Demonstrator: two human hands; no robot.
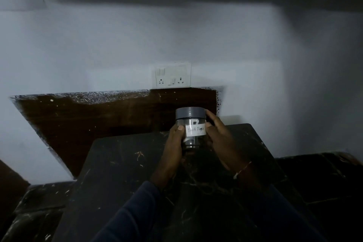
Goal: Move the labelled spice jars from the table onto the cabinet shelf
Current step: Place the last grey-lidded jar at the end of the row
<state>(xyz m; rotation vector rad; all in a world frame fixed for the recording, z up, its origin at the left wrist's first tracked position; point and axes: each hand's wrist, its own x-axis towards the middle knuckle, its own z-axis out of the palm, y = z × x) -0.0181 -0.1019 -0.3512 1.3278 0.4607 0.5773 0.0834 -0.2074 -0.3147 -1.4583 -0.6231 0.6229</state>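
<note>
A clear, grey-lidded jar (190,127) labelled "Black Pepper" was clasped between left hand (173,141) and right hand (220,135) near the table (121,173) far edge; it was best kept upright when lifted shelfward.

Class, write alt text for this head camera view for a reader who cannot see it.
Two hands, left hand and right hand, hold an upright clear jar with a grey lid, labelled "Black Pepper", above a dark marble table. A switch and socket plate sits on the wall behind.
</note>
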